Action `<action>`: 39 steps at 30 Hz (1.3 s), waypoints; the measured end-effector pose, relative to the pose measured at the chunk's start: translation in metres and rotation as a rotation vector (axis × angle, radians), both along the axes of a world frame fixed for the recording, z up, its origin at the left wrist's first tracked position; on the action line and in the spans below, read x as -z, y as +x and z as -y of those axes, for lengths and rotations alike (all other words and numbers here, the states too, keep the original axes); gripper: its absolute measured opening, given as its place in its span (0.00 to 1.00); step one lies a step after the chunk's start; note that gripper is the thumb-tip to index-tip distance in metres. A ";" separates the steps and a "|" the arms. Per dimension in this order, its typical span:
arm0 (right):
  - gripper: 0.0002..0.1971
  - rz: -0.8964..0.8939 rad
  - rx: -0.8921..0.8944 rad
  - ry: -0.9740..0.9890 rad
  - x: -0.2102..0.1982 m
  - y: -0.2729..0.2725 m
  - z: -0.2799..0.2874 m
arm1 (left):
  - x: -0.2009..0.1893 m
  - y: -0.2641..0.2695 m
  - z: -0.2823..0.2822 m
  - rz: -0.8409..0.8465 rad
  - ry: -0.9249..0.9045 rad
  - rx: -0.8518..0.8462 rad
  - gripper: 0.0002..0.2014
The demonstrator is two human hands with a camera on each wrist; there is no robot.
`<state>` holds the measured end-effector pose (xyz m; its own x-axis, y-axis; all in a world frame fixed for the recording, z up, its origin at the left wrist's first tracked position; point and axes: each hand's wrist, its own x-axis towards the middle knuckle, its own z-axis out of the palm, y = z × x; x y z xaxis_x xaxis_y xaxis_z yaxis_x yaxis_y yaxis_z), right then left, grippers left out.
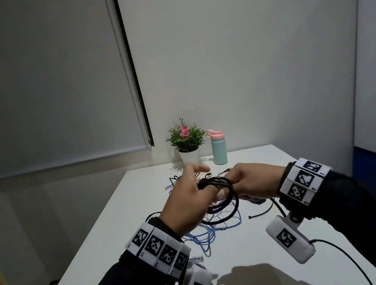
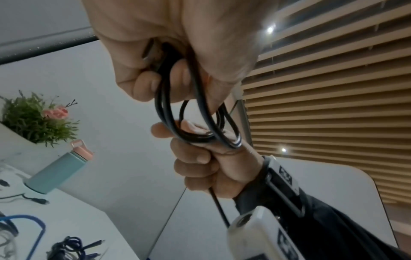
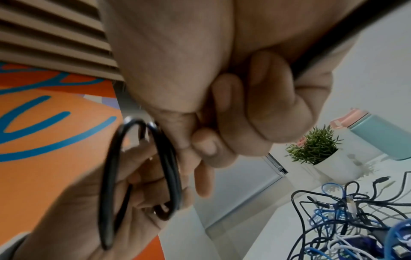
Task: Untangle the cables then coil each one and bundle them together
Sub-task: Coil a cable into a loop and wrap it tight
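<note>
Both hands are raised above the middle of the white tabletop [image 1: 110, 216], close together. The left hand [image 1: 188, 202] has its fingers through a black cable coil [image 1: 223, 193], gripping the loops; in the left wrist view the fingers curl round several turns and a metal plug end lies in the palm. The right hand [image 1: 250, 182] is curled tight against the coil's right side, thumb pressed on the loops, with a free black strand running down from its fist toward the wrist.

Edges and room: the tabletop's left edge runs diagonally from near left to the far wall; its far edge meets the wall behind a potted plant [image 1: 186, 140] and a teal bottle [image 1: 218, 149], which stand just beside each other, apart from the cables. Bare tabletop lies to the left of the hands and along the near right.

Hidden or unclear: the tangled cable pile [image 1: 209, 231] sits on the tabletop directly under the hands, largely covered by them in the head view. The right wrist view shows blue, white and black strands crossing; individual cables cannot be separated or counted. The number of turns in the coil cannot be fixed. The right wrist view is blurred near the coil.

Count: two hands, one coil in hand, one pile, one plant, one bottle.
</note>
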<state>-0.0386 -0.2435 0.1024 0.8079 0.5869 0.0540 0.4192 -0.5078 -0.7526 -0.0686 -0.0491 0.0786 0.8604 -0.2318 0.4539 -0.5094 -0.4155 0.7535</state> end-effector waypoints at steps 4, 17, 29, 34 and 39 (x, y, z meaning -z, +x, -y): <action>0.16 0.094 0.058 -0.117 -0.005 -0.003 -0.003 | 0.000 0.007 0.002 0.069 0.048 -0.018 0.06; 0.12 0.757 0.181 -0.330 0.004 -0.022 -0.024 | 0.013 0.023 0.014 -0.178 -0.491 -0.137 0.13; 0.15 0.160 0.285 0.043 0.012 -0.012 -0.035 | 0.015 0.031 0.009 -0.127 -0.402 -0.084 0.18; 0.08 -0.166 0.107 0.370 0.015 -0.016 -0.028 | 0.025 0.040 -0.006 0.244 -0.032 -0.215 0.24; 0.14 0.010 0.114 0.265 0.001 -0.014 -0.010 | 0.020 0.044 -0.018 0.140 0.047 -0.208 0.35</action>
<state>-0.0526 -0.2331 0.1016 0.8662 0.4569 0.2021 0.3793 -0.3380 -0.8614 -0.0243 -0.0307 0.0587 0.8215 -0.0796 0.5647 -0.5071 -0.5550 0.6594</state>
